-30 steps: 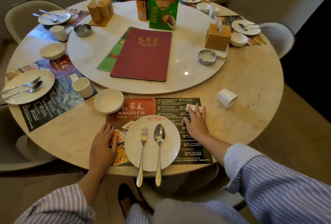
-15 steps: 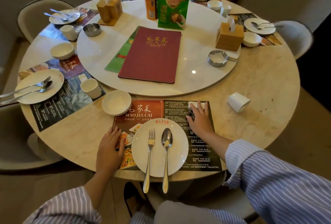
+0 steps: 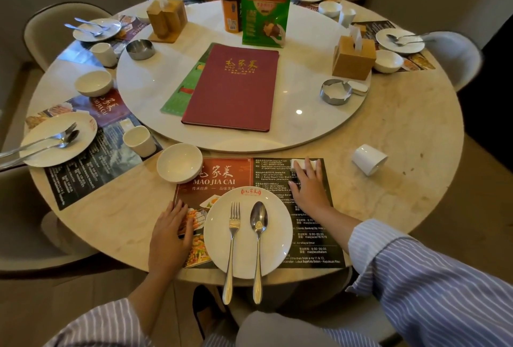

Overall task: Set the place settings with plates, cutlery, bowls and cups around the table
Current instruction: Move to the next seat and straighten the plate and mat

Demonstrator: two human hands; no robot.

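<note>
Two hands are laid flat on the near placemat point(image 3: 277, 177), with the plate point(image 3: 216, 224) set between them.

The left hand point(image 3: 169, 232) is spread, fingers straight, on the mat's left edge, touching the plate's rim; the right hand point(image 3: 309, 189) is flat too, its fingertips on a small white packet point(image 3: 299, 164). Nothing is gripped. A fork point(image 3: 232, 246) and spoon point(image 3: 258, 244) are held on the plate, handles overhanging the table point(image 3: 402, 152). A bowl point(image 3: 179, 162) seen empty sits at the mat's far-left corner; a cup point(image 3: 369, 159) lies tipped, well right.
</note>
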